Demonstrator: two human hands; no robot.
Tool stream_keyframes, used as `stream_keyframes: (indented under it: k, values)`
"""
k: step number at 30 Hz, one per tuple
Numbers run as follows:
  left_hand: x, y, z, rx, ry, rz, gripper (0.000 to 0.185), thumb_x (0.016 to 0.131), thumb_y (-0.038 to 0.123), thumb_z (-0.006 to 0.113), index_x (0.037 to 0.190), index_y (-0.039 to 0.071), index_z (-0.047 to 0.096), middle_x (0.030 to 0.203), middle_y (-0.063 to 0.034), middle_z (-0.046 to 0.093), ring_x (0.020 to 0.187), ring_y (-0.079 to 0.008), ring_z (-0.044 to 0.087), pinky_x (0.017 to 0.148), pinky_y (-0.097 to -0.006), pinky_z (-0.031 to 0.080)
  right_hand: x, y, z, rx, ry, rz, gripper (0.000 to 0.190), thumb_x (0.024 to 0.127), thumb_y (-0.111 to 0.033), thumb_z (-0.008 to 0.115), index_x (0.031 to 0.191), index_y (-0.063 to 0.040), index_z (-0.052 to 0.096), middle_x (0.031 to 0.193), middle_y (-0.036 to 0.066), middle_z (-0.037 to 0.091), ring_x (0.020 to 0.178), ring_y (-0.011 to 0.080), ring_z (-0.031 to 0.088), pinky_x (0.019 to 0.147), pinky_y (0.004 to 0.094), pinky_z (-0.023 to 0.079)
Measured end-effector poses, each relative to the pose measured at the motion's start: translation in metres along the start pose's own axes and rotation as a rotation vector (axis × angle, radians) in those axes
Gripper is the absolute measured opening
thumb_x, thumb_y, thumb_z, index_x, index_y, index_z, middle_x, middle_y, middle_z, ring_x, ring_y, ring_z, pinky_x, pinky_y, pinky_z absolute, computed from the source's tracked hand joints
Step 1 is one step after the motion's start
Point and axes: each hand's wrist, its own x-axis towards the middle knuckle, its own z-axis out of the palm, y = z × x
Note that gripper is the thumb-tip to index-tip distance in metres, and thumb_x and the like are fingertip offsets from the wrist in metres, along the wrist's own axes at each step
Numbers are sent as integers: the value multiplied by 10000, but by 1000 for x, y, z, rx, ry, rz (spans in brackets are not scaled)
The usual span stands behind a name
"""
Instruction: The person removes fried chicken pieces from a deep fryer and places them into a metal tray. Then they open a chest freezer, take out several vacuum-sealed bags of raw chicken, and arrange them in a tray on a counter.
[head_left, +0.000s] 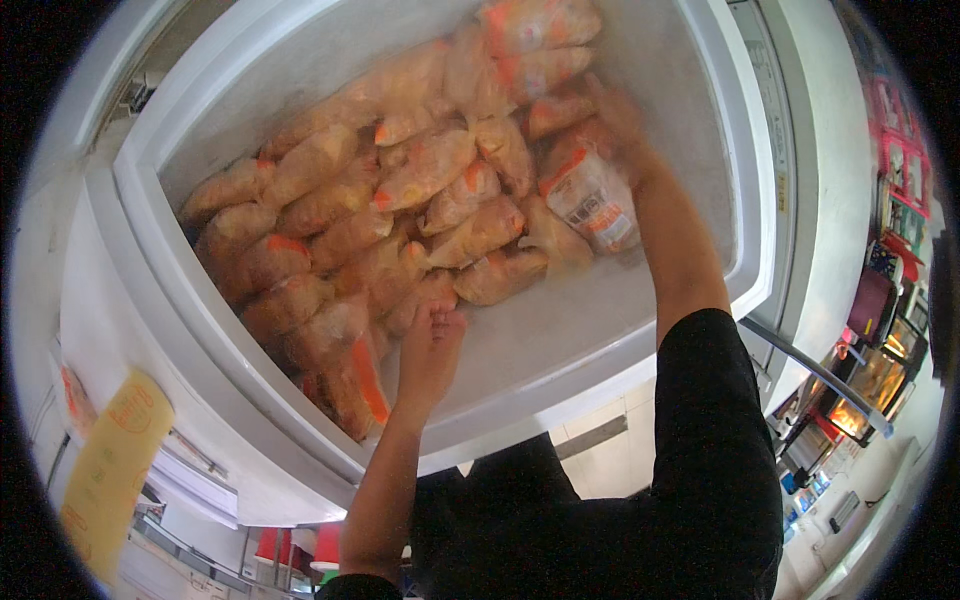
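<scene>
Many plastic-wrapped, frozen whole poultry packs (427, 169) with orange markings lie piled in a white chest freezer (757, 225). My left hand (435, 326) is inside near the front wall, its fingers curled, beside the lowest packs. Nothing shows in its grip. My right hand (619, 112) reaches deeper along the right side and is blurred. It is at the packs there, close to a pack with a printed label (592, 199) and below two orange-and-clear packs (544, 45). Its grip is hard to make out.
Raised white rims surround the freezer opening. A metal bar (817, 364) sticks out at right, near my elbow. A yellow printed paper sheet (112, 472) hangs at lower left. Red containers (300, 547) stand below, and a lit glass-fronted oven or display (870, 390) is at far right.
</scene>
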Motion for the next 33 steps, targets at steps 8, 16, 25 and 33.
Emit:
stream_keyframes:
  k: [8,16,25,33]
  values:
    - [8,-48,0,-230,34,-60,220,912,186,606,1072,51,539,913,-13,571,844,-99,538,778,-236,441,102,-47,48,648,397,34,393,856,-265,590,1155,-11,597,1087,197,629,961,350,622,847,431,496]
    - [1,-51,-21,-274,88,-60,231,900,179,631,1075,58,541,969,-29,576,926,-117,541,838,-266,437,139,-65,34,739,445,13,359,866,-252,578,1122,-2,613,1042,206,633,913,350,621,819,423,494]
    - [-8,-37,-32,-384,49,4,240,914,109,576,1135,33,521,1078,-84,579,1012,-193,577,944,-321,453,133,-55,37,687,579,43,326,877,-236,566,1085,7,630,990,217,637,860,349,621,788,414,492]
    - [18,40,-32,-108,125,93,249,899,154,602,1099,16,544,1018,-120,618,926,-180,583,853,-300,452,91,-57,20,-35,1044,30,303,887,-223,554,1052,15,645,945,226,641,812,348,621,761,406,491]
